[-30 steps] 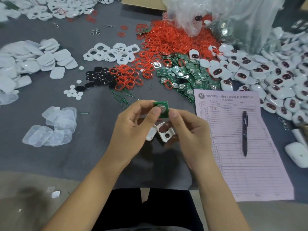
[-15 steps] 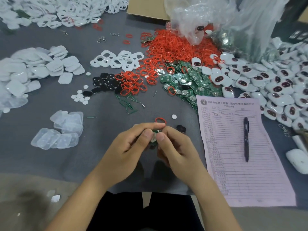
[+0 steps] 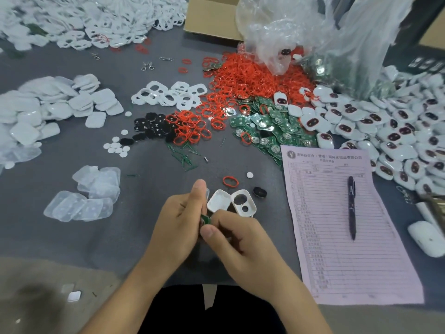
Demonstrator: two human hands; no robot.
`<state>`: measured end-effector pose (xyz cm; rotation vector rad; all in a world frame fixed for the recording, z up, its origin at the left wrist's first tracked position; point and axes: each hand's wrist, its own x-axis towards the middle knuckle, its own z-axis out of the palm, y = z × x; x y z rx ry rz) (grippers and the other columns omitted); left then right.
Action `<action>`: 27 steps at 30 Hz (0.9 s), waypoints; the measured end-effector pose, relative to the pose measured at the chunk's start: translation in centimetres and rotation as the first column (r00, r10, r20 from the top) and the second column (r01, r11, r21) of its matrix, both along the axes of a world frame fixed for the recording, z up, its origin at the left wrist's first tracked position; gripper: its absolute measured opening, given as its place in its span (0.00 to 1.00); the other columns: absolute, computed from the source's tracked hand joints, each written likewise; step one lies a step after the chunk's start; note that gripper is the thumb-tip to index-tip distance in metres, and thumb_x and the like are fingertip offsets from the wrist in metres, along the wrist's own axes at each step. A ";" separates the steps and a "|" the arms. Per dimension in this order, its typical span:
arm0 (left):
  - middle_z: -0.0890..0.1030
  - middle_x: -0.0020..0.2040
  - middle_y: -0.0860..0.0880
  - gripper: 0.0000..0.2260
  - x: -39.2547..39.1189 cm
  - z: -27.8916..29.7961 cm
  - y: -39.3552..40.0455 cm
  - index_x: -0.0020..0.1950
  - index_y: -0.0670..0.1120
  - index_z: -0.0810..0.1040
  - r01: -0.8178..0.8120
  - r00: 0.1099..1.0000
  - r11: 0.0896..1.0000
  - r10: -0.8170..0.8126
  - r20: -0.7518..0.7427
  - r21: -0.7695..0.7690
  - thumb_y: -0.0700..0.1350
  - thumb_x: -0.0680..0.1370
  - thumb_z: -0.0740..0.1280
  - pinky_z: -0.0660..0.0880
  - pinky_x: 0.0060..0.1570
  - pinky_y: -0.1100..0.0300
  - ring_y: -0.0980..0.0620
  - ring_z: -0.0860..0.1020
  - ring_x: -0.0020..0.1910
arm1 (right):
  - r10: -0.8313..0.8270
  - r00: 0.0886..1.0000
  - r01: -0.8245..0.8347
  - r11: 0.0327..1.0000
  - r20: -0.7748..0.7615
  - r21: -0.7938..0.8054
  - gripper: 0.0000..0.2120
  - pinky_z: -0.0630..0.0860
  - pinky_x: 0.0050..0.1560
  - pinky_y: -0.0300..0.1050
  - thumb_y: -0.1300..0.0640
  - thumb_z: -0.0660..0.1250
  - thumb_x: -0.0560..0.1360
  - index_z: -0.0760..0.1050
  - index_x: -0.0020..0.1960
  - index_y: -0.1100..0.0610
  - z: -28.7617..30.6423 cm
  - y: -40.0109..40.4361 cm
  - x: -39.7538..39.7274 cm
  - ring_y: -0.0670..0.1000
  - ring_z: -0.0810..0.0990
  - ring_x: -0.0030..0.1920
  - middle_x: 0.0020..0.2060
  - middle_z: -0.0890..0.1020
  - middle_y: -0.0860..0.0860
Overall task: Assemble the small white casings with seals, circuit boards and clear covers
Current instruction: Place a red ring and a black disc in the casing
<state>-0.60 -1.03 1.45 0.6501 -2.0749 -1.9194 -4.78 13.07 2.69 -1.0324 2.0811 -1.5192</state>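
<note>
Lowered hands, left hand (image 3: 178,220) and right hand (image 3: 238,235) pinching half-hidden green circuit board (image 3: 206,219)

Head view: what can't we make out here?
- Small green circuit board: mostly hidden inside the grip of the left hand and right hand; its face cannot be read.
- Clear plastic bag: its contents blur behind the film, and the top is cut off by the frame.
- Pink printed form: its rows are too small to read.
</note>
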 end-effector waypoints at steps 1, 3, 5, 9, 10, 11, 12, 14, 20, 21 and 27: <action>0.61 0.28 0.48 0.28 0.1 -0.2 0.0 0.30 0.44 0.60 0.001 1.000 1.000 -0.002 0.019 0.030 0.60 0.84 0.59 0.57 0.30 0.56 0.52 0.59 0.29 | 0.011 1.000 -0.011 1.000 -0.003 -0.007 0.17 0.62 0.36 0.31 0.58 0.65 0.84 0.66 0.38 0.46 0.0 -0.1 0.1 0.42 0.66 0.31 0.30 0.68 0.38; 0.61 0.27 0.51 0.28 0.3 -0.5 0.0 0.28 0.48 0.60 -0.014 0.999 0.989 0.006 0.053 0.147 0.58 0.86 0.60 0.55 0.30 0.57 0.52 0.58 0.27 | 0.022 1.000 -0.022 0.999 -0.005 -0.024 0.17 0.62 0.36 0.32 0.58 0.63 0.84 0.66 0.38 0.46 0.0 -0.5 0.5 0.42 0.65 0.32 0.30 0.68 0.39; 0.60 0.26 0.52 0.27 0.5 -0.6 -0.2 0.27 0.50 0.62 -0.036 0.998 0.972 0.023 0.061 0.230 0.60 0.83 0.61 0.55 0.30 0.57 0.52 0.58 0.26 | 0.034 0.999 -0.034 0.999 0.004 -0.027 0.15 0.63 0.36 0.34 0.58 0.62 0.85 0.65 0.40 0.49 -0.3 -1.0 1.0 0.43 0.65 0.33 0.32 0.67 0.40; 0.61 0.27 0.53 0.25 0.9 -1.2 -0.5 0.26 0.51 0.63 -0.091 0.996 0.981 0.089 0.020 0.171 0.61 0.80 0.59 0.57 0.32 0.54 0.51 0.59 0.28 | 0.071 0.997 -0.069 0.994 0.022 -0.085 0.12 0.67 0.44 0.36 0.61 0.57 0.87 0.67 0.47 0.47 -0.8 -1.9 1.9 0.44 0.69 0.39 0.39 0.71 0.38; 0.62 0.27 0.54 0.25 1.0 -1.3 -0.5 0.26 0.51 0.63 -0.105 0.994 0.982 0.104 0.012 0.156 0.61 0.80 0.59 0.58 0.33 0.54 0.51 0.59 0.29 | 0.070 0.997 -0.068 0.993 0.017 -0.096 0.12 0.68 0.44 0.39 0.61 0.56 0.87 0.68 0.48 0.47 -1.0 -2.1 2.1 0.45 0.70 0.39 0.40 0.72 0.39; 0.62 0.26 0.55 0.25 1.1 -1.4 -0.5 0.25 0.51 0.64 -0.113 0.994 0.982 0.113 0.009 0.151 0.61 0.80 0.59 0.58 0.33 0.54 0.51 0.60 0.29 | 0.061 0.998 -0.059 0.993 0.009 -0.101 0.12 0.69 0.43 0.41 0.61 0.56 0.87 0.68 0.49 0.47 -1.2 -2.3 2.2 0.46 0.70 0.39 0.40 0.72 0.39; 0.62 0.26 0.55 0.25 1.1 -1.4 -0.5 0.25 0.51 0.64 -0.116 0.993 0.981 0.116 0.010 0.155 0.61 0.80 0.58 0.58 0.33 0.54 0.52 0.60 0.29 | 0.042 0.999 -0.042 0.994 -0.003 -0.100 0.12 0.69 0.42 0.42 0.60 0.55 0.87 0.68 0.48 0.46 -1.4 -2.5 2.4 0.46 0.70 0.38 0.39 0.73 0.39; 0.61 0.26 0.56 0.26 1.1 -1.3 -0.6 0.24 0.52 0.64 -0.114 0.994 0.978 0.112 0.017 0.173 0.60 0.80 0.59 0.57 0.32 0.55 0.53 0.59 0.28 | 0.000 0.998 -0.005 0.996 -0.056 -0.090 0.11 0.66 0.40 0.41 0.57 0.55 0.86 0.65 0.48 0.43 -1.8 -2.8 2.5 0.44 0.69 0.37 0.38 0.71 0.38; 0.58 0.26 0.55 0.30 1.1 -1.3 -0.8 0.24 0.53 0.60 -0.071 0.997 0.982 0.069 0.017 0.173 0.55 0.87 0.58 0.56 0.27 0.59 0.55 0.57 0.26 | -0.075 0.961 0.062 0.996 -0.265 -0.056 0.05 0.66 0.38 0.42 0.56 0.55 0.85 0.69 0.53 0.49 -2.9 -3.2 2.6 0.36 0.67 0.36 0.37 0.68 0.35; 0.58 0.26 0.54 0.28 1.1 -1.3 -0.9 0.25 0.52 0.60 -0.061 0.998 0.982 0.060 0.011 0.180 0.57 0.85 0.58 0.56 0.28 0.59 0.54 0.57 0.27 | -0.075 0.958 0.062 0.997 -0.276 -0.054 0.06 0.69 0.37 0.45 0.56 0.55 0.85 0.70 0.53 0.52 -3.0 -3.2 2.6 0.38 0.67 0.36 0.38 0.67 0.36; 0.57 0.28 0.50 0.24 1.2 -1.5 -1.0 0.27 0.53 0.59 -0.022 0.999 0.972 0.031 -0.037 0.232 0.60 0.81 0.58 0.55 0.27 0.59 0.52 0.55 0.28 | -0.018 0.944 0.003 0.999 -0.330 -0.045 0.13 0.71 0.34 0.55 0.58 0.55 0.84 0.72 0.47 0.63 -2.7 -3.1 2.1 0.47 0.67 0.36 0.38 0.70 0.45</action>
